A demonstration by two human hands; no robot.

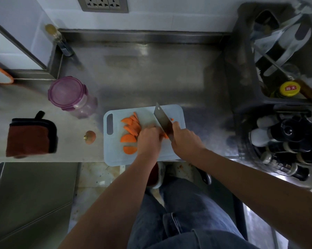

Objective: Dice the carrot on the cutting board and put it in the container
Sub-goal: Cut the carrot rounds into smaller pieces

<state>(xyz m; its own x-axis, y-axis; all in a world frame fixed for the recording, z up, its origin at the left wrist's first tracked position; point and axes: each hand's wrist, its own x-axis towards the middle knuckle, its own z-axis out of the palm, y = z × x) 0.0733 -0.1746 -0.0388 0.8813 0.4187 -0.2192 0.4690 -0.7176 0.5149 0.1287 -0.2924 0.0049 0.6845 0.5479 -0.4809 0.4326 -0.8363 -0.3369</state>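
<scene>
While right hand (184,139) grips cleaver (162,120) | left hand (149,140) pins carrot (165,135), fingers (156,131) curled | keep tips tucked, cuts even

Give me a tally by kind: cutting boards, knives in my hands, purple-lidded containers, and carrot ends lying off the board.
Cutting board: 1
Cleaver, gripped by the right hand: 1
Purple-lidded container: 1
Carrot end off the board: 1
Total: 4
</scene>
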